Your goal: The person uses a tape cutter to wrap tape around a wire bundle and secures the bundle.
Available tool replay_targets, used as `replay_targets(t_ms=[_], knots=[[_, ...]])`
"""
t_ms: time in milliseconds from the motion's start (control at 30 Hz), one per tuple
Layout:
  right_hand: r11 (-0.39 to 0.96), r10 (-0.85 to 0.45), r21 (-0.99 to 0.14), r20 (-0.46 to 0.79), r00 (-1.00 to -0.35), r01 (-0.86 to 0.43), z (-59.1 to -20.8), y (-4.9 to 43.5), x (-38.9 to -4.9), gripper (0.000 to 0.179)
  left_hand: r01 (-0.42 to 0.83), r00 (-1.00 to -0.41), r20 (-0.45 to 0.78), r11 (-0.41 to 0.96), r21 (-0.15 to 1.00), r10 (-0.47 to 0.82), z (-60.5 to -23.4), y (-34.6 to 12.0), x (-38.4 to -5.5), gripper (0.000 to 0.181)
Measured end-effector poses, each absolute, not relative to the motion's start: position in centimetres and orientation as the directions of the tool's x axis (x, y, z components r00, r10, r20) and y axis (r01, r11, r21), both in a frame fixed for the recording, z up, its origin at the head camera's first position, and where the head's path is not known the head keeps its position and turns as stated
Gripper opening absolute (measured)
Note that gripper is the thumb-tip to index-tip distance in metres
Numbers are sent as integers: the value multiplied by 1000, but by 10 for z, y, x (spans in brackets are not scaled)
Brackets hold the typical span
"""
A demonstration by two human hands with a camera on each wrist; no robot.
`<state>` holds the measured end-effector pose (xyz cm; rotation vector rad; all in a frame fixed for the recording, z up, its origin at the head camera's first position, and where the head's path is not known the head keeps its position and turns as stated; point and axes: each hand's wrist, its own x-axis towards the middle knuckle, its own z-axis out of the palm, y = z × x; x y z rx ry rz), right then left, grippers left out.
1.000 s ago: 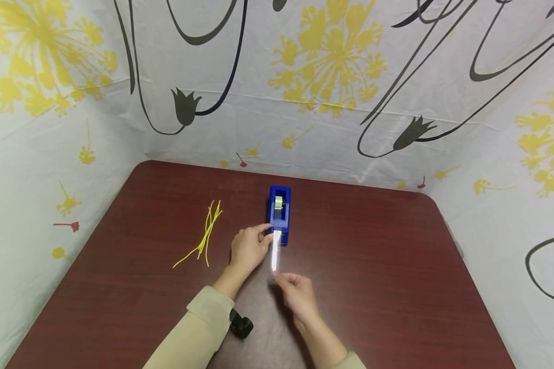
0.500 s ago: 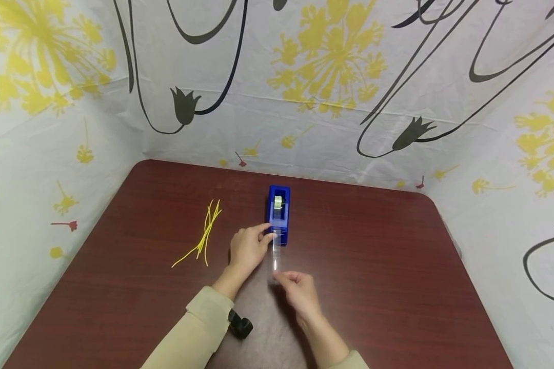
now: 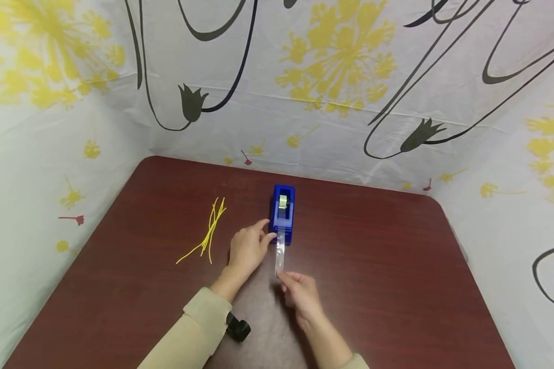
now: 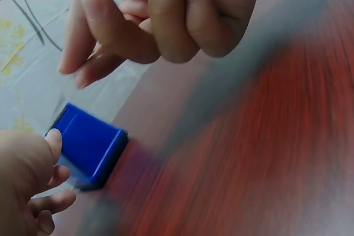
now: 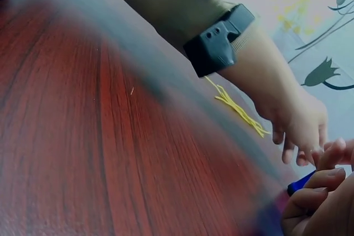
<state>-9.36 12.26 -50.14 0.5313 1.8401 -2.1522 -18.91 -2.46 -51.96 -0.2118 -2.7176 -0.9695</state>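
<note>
A blue tape dispenser [image 3: 283,210] with a roll of clear tape [image 3: 283,201] stands on the table. My left hand [image 3: 249,248] holds its left side near the front end; the left wrist view shows this hand [image 4: 27,164] at the dispenser's [image 4: 91,145] edge. A strip of clear tape [image 3: 280,253] runs from the dispenser's front toward me. My right hand [image 3: 301,295] pinches the strip's free end between thumb and forefinger. In the right wrist view, the right hand [image 5: 326,197] hides most of the dispenser.
Several thin yellow strands [image 3: 210,230] lie crossed on the dark red wooden table [image 3: 374,266], left of the dispenser. A patterned white cloth [image 3: 258,128] hangs behind and at both sides. A black device [image 3: 237,327] sits on the left wrist.
Both hands keep almost the same hold. The stretched tape catches the light differently. The whole head view has shifted slightly.
</note>
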Motion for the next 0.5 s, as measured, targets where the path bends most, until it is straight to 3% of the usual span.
replay_targets(t_ms=[500], knots=[[-196, 26, -888, -428, -903, 416, -498, 123, -92, 20, 210, -927, 375, 847, 488, 14, -525, -65, -183, 21]])
